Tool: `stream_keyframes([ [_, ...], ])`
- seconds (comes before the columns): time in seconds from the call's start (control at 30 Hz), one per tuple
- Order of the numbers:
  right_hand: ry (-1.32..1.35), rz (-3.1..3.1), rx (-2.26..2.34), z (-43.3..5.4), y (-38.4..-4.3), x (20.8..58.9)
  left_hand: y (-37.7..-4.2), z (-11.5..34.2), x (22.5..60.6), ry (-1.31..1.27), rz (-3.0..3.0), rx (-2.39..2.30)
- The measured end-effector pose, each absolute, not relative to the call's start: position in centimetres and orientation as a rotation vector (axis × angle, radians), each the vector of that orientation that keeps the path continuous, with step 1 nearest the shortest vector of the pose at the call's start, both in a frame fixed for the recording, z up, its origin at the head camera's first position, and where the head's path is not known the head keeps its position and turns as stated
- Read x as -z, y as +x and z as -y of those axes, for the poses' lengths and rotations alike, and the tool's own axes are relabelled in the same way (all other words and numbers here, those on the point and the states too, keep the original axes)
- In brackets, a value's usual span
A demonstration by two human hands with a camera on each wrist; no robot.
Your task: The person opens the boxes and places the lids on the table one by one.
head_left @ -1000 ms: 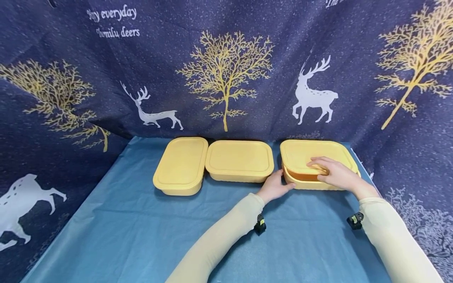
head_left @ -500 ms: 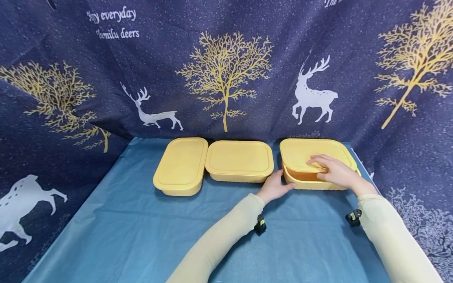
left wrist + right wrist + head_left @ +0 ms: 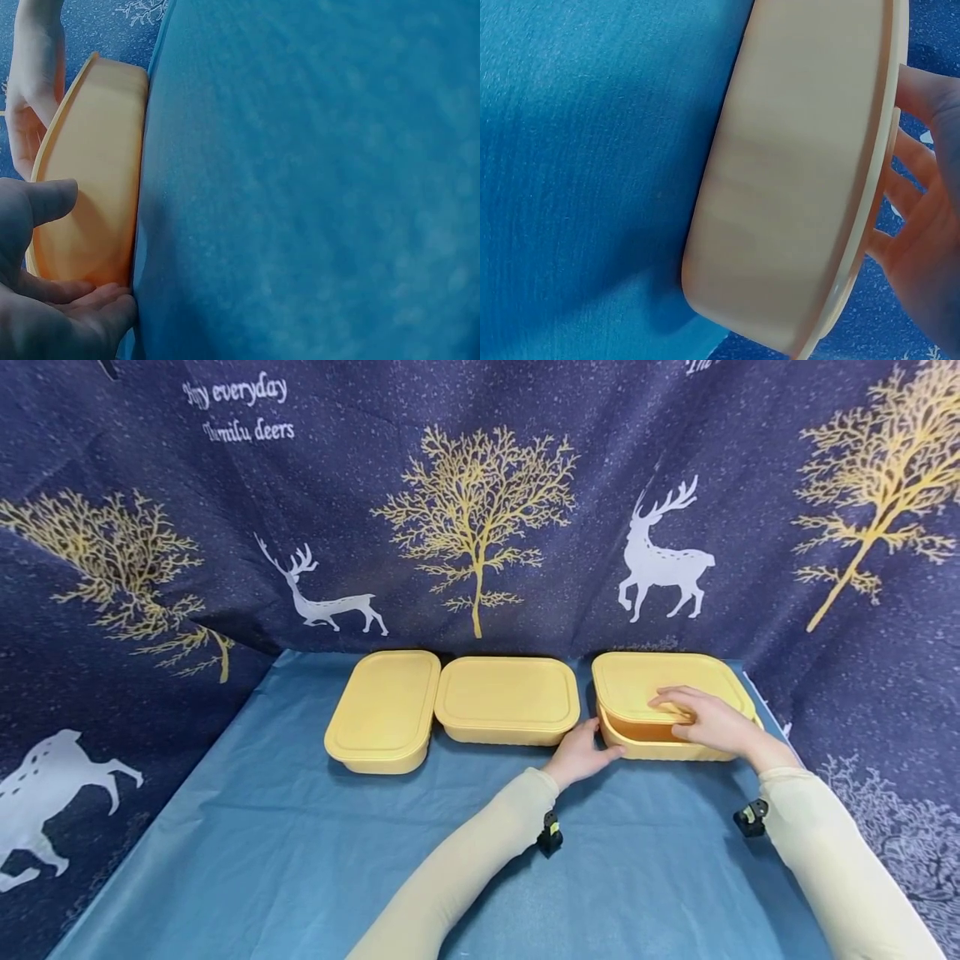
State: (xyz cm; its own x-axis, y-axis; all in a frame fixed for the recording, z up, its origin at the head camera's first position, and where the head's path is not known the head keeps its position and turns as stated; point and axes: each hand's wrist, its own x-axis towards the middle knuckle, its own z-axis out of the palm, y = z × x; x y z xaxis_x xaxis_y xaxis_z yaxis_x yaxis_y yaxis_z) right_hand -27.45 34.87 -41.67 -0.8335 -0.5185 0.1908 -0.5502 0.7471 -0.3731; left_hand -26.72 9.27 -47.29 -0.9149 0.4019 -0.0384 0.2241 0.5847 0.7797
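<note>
At the right end of the table, a yellow food container [image 3: 651,750] has its matching lid [image 3: 637,681] set back and raised at the front, leaving a dark orange gap. My left hand [image 3: 581,754] grips the front left corner; its thumb [image 3: 56,201] lies on the front wall. My right hand [image 3: 708,722] holds the front part of the lid, its fingers curved over the top and its thumb down by the opening. In the right wrist view, the thumb [image 3: 922,88] meets the rim and the fingertips pass behind the lid's edge. The container's inside is mostly hidden.
Two more yellow containers with lids on stand to the left: one lies crosswise [image 3: 507,697], the other lengthwise [image 3: 386,710]. A blue cloth [image 3: 300,860] covers the table. Behind hangs a dark blue curtain [image 3: 540,568] printed with deer and trees.
The lid under my right hand has shifted slightly back and up, and the gap at the front is a little wider. My left hand stays at the corner.
</note>
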Motion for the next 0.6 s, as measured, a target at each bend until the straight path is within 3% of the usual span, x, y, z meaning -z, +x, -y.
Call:
stream_keyframes([
  [0.6,0.739,2.888,-0.628,-35.4,-26.3,40.1,-26.9,-9.0,47.7,0.493,-2.544,-1.333],
])
